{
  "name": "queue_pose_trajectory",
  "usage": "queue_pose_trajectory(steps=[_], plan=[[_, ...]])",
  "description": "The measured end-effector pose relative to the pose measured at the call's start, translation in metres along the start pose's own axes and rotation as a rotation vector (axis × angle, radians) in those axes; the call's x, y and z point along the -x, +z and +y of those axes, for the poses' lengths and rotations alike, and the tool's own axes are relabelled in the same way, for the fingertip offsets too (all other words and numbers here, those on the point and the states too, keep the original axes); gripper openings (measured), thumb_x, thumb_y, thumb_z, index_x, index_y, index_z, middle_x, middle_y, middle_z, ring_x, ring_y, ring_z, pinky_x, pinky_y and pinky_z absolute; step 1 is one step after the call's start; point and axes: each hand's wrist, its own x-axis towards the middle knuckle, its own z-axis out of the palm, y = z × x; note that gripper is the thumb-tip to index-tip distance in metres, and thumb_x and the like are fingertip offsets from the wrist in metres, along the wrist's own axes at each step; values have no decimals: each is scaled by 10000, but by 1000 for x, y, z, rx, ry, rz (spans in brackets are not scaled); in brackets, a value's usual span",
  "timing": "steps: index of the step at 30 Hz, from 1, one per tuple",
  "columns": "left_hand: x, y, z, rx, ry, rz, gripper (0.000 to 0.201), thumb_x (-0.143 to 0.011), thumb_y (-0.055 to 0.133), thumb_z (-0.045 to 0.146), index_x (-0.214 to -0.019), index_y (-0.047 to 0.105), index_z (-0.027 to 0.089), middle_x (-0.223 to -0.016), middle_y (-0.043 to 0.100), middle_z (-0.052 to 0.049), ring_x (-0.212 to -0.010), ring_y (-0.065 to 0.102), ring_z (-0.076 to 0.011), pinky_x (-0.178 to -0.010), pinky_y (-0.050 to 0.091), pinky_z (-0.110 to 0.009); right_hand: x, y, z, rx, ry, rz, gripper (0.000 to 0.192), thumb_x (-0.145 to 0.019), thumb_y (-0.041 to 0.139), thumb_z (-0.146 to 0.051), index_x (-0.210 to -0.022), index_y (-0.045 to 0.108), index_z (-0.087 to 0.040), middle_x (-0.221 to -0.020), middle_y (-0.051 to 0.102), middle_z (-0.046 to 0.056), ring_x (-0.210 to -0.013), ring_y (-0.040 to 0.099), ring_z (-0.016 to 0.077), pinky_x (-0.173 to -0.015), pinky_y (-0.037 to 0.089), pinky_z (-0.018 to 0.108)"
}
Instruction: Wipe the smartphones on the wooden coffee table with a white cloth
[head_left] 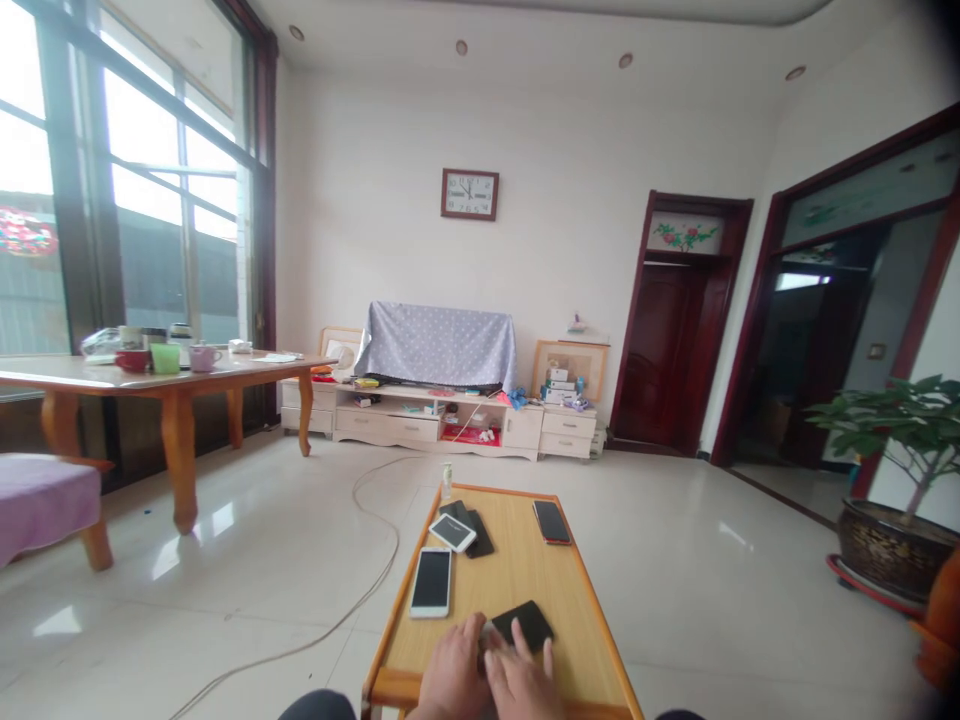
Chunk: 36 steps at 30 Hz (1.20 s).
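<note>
Both my hands rest together on the near end of a low wooden table. My left hand lies flat with fingers bent, touching my right hand. The right hand's fingers lie on the near edge of a black phone, which lies flat on the table. What sits between the two hands is hidden. Farther along the table lie a white phone, a small white phone stacked on a black phone, and a dark phone with a red edge.
A small clear bottle stands at the table's far end. A white cable trails over the tiled floor. A large wooden table with cups stands left, a purple stool near it, a potted plant right.
</note>
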Motion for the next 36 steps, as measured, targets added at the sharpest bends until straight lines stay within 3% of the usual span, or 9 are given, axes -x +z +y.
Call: queue_pose_trajectory(steps=[2,4,6,12,19,26,32,34,36], plan=[[3,-6,7,-4,-6,2,494,-768,598,357,-1248,525,267,-1155,697,-52,-1105,631,-217,-959,451,-299,-1,-13,13,13,103,28,586,-1026,90,-508,-1451,478,-397,-1554,402,-39,-1511,175,296,-1171,66,682],[0,-6,10,7,-2,0,578,-758,617,372,-1307,482,254,-1231,663,-69,-1173,596,-227,-1012,420,-310,-5,-25,25,31,249,48,608,-1029,55,-493,-1467,459,-373,-1595,332,-28,-1518,130,314,-1146,67,713],[-7,1,10,23,-1,-12,604,-769,618,387,-1334,453,249,-1278,638,-77,-1210,574,-236,-1045,395,-322,-10,-27,28,41,294,42,600,-1035,53,-467,-1501,412,-344,-1607,311,-15,-1523,98,305,-1150,56,700],[-20,16,2,48,7,-30,525,-839,577,371,-1334,436,267,-1270,643,-74,-1198,579,-225,-1037,389,-329,-11,-2,10,-16,2,-81,526,-1048,100,-452,-1519,333,-422,-1597,334,-57,-1526,99,232,-1178,-36,624],[-22,16,6,20,1,-12,640,-788,628,408,-1372,412,258,-1331,608,-81,-1236,556,-254,-1040,394,-344,-26,-26,44,34,337,62,615,-1041,26,-449,-1493,427,-330,-1613,308,-7,-1521,90,289,-1165,5,646],[-19,14,9,16,4,-16,525,-856,549,334,-1358,406,273,-1331,622,-52,-1221,577,-195,-1042,391,-295,-4,-10,15,-34,14,-50,522,-1047,122,-440,-1477,417,-422,-1565,400,-42,-1519,141,244,-1173,-29,636],[-20,7,21,-68,27,-58,593,-804,592,344,-1362,411,255,-1362,605,-52,-1257,558,-202,-1058,397,-289,-15,-41,56,-35,303,87,542,-1041,140,-427,-1420,521,-362,-1569,395,-15,-1513,130,324,-1133,-18,712],[-21,7,24,-73,30,-58,603,-804,597,353,-1369,411,258,-1388,589,-54,-1281,543,-207,-1078,387,-296,-15,-40,55,-38,305,106,552,-1041,129,-428,-1432,510,-345,-1572,390,-3,-1513,134,324,-1133,-14,714],[-21,8,24,-61,33,-51,596,-825,584,360,-1383,401,258,-1431,559,-60,-1313,520,-208,-1101,369,-303,-10,-30,42,-58,201,84,552,-1041,116,-441,-1448,482,-367,-1565,403,-13,-1511,157,304,-1140,-6,704]])
